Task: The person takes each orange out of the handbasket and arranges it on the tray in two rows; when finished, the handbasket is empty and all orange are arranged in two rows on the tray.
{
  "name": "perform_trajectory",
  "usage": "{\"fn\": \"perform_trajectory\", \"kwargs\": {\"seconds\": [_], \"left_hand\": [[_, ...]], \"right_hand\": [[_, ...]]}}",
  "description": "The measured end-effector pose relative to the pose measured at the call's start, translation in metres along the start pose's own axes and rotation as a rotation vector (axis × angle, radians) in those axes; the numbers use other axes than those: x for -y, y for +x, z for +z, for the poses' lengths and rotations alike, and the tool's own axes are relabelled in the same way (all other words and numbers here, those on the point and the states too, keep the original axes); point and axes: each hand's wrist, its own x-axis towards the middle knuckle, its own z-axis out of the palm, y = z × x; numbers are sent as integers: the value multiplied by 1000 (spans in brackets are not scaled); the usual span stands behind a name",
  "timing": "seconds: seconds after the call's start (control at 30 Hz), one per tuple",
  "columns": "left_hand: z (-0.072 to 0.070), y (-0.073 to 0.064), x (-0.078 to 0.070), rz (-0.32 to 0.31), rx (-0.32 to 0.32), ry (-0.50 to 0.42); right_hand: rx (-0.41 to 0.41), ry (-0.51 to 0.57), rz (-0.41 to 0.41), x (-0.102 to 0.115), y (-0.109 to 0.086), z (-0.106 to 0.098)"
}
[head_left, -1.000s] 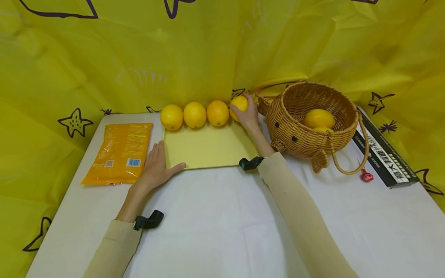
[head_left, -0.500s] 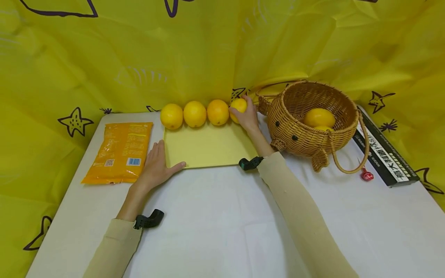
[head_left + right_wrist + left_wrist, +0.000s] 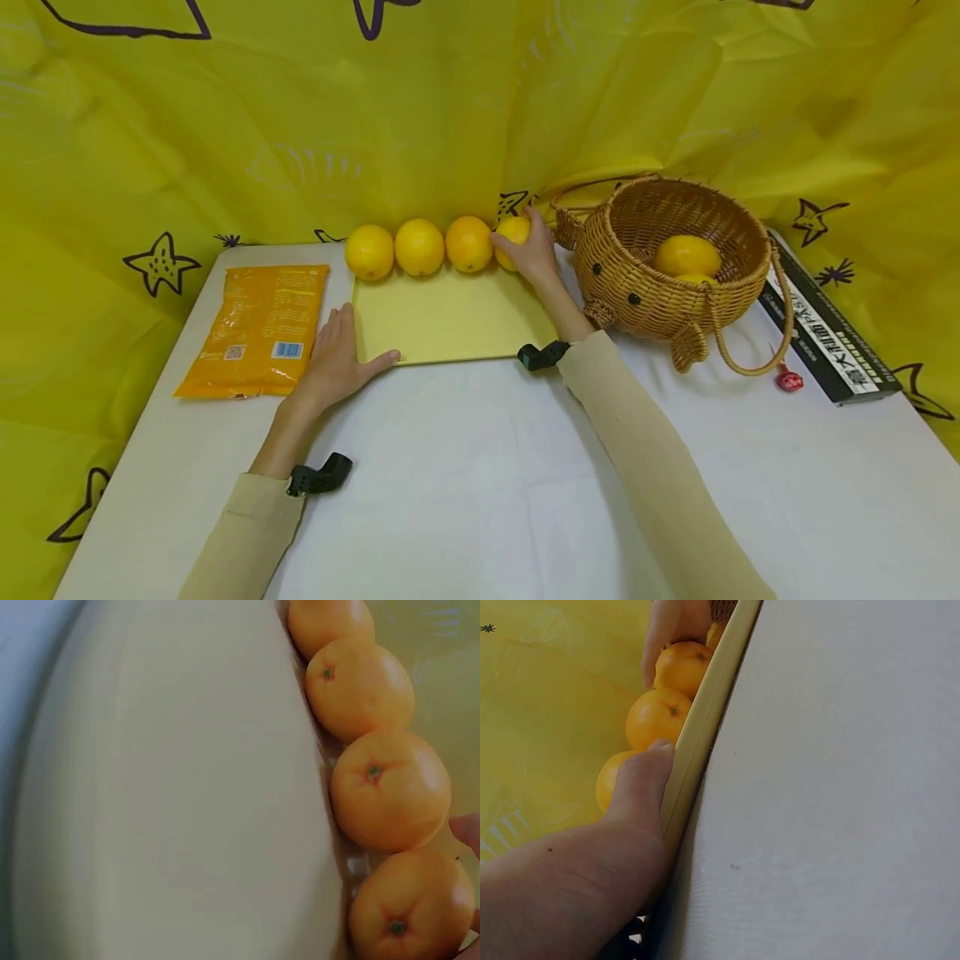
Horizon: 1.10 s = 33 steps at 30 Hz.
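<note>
The right hand (image 3: 536, 252) curls round the end orange (image 3: 513, 227), beside three other oranges (image 3: 418, 247) along the far edge of the yellow tray (image 3: 450, 321); the left hand (image 3: 333, 358), fingers extended, steadies its near-left corner; gentle release should prevent rolling

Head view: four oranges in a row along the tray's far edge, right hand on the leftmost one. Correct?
Not the leftmost: the head view shows the right hand on the rightmost orange. Four oranges do line the far edge of the tray.
</note>
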Motion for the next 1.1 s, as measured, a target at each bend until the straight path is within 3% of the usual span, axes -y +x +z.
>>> {"fn": "perform_trajectory", "kwargs": {"seconds": [0.23, 0.37, 0.53, 0.73, 0.9, 1.03, 1.1], "left_hand": [[1, -1, 1, -8, 4, -10], [2, -1, 1, -7, 9, -2], [2, -1, 1, -5, 3, -3], [0, 0, 0, 11, -21, 0], [-1, 0, 0, 16, -23, -1], [-1, -1, -1, 15, -14, -2], [-1, -1, -1, 16, -12, -7]], "right_hand": [[-7, -75, -297, 36, -28, -17], [64, 13, -388, 65, -62, -48], [87, 205, -381, 82, -90, -101], [70, 302, -287, 75, -90, -164], [157, 139, -179, 55, -68, -212], [345, -97, -103, 44, -41, -244], [460, -277, -79, 44, -27, -256]]}}
